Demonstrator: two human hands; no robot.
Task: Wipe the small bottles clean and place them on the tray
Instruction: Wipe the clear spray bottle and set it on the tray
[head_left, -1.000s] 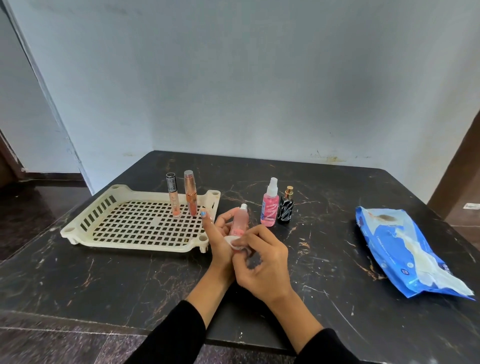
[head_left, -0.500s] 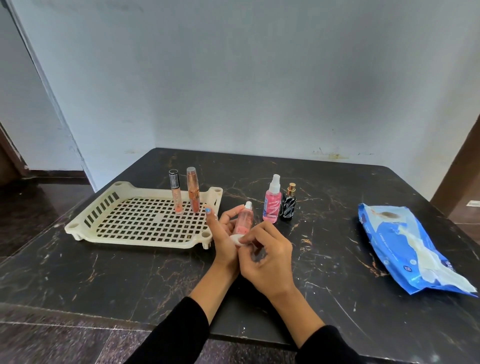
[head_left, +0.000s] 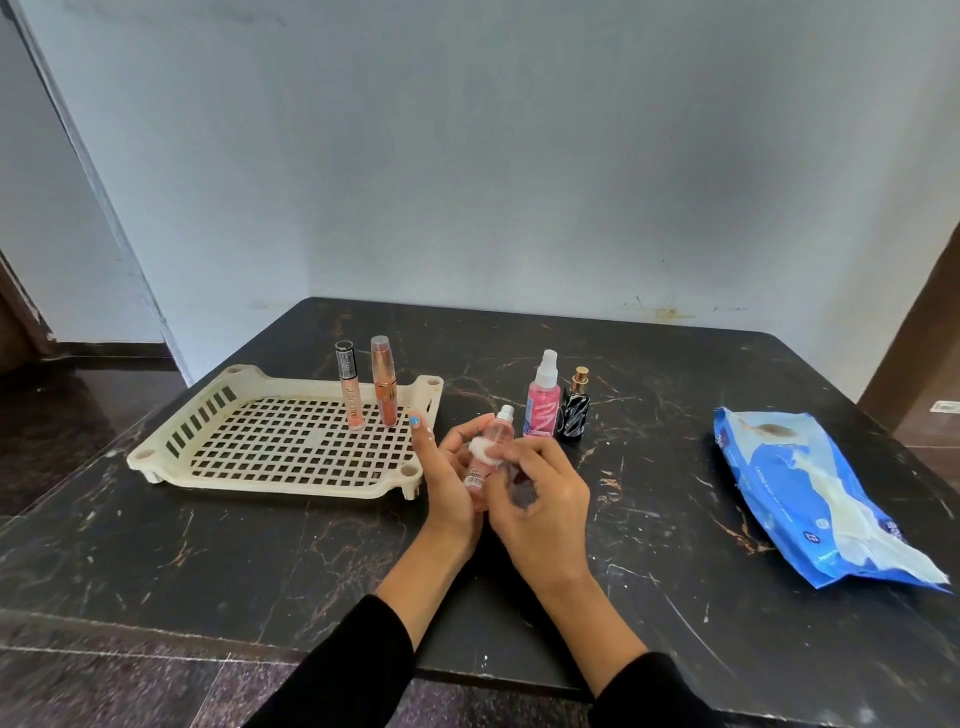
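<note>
While the left hand (head_left: 451, 483) holds a pale pink bottle (head_left: 488, 457) upright near the table's front edge, the right hand (head_left: 540, 499) pinches a white pad (head_left: 480, 448) against it. Two tubes (head_left: 366, 387) already stand at the far right corner of the tray (head_left: 171, 457); judged about halfway. A pink spray bottle (head_left: 541, 402) and black bottle (head_left: 574, 408) wait unwiped just behind. Blue wipes pack (head_left: 810, 493) lies toward the right edge; nothing blocks the tray.
</note>
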